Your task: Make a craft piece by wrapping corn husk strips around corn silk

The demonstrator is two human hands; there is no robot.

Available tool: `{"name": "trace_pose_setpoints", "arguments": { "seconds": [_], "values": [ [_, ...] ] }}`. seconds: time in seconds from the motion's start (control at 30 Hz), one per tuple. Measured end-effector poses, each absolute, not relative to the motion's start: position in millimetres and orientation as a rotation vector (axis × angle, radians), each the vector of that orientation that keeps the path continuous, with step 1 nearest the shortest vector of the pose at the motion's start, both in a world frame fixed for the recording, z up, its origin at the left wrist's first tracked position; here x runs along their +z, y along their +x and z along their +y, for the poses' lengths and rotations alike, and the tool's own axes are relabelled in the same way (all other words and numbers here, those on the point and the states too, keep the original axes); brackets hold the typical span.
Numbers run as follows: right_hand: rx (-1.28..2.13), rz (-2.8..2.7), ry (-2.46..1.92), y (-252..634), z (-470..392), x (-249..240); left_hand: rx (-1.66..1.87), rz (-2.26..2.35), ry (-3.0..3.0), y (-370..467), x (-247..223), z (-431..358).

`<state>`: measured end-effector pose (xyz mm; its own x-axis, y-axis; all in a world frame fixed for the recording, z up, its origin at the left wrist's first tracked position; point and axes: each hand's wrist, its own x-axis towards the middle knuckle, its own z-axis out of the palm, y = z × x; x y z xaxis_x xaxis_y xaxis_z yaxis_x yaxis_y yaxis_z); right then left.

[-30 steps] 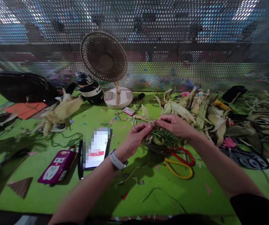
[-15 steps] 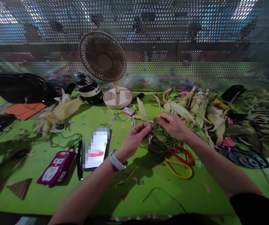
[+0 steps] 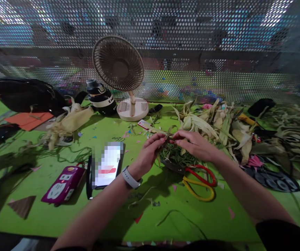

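My left hand (image 3: 150,151), with a pale watch band on the wrist, pinches a strip of dry husk (image 3: 171,135) near the middle of the table. Close beside it, my right hand (image 3: 195,144) has its fingers closed on the same husk, whose ends are partly hidden by the fingers. Beneath both hands lies a tangle of green string (image 3: 177,155). Scissors with one red and one yellow handle (image 3: 199,188) lie just below the string. A heap of dry husks (image 3: 199,123) spreads behind my right hand.
A fan (image 3: 133,109), a dark bottle (image 3: 101,101) and a black bag (image 3: 24,94) stand before the perforated metal screen (image 3: 178,59). A lit phone (image 3: 109,165) and a purple power strip (image 3: 63,184) lie left of my hands. More husks (image 3: 70,122) lie farther left.
The pale husk that stood upright above my left hand is now lower, between my fingers. My right hand has turned and moved slightly down. The view has shifted a little.
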<state>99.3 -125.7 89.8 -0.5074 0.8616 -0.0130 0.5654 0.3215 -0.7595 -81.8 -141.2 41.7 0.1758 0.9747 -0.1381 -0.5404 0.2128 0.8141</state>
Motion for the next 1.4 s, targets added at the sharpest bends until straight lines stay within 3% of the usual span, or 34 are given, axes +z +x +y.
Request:
{"name": "trace_pose_setpoints", "arguments": {
  "seconds": [0.23,0.47,0.93,1.4],
  "values": [
    [1.324,-1.963,-1.328,94.6,-121.9,85.9,1.181,0.815,0.908,-81.8,39.7,-140.6],
    [1.215,-1.907,-1.294,89.9,-118.7,77.8,1.194,0.963,1.09,-79.8,46.3,-143.1],
    [1.349,-1.822,-1.178,92.0,-120.2,75.1,1.116,0.911,1.348,-86.0,46.0,-143.7],
    [1.38,-1.827,-1.21,85.0,-121.3,72.0,1.22,0.95,1.274,-79.7,41.5,-142.2]
  ]
}}
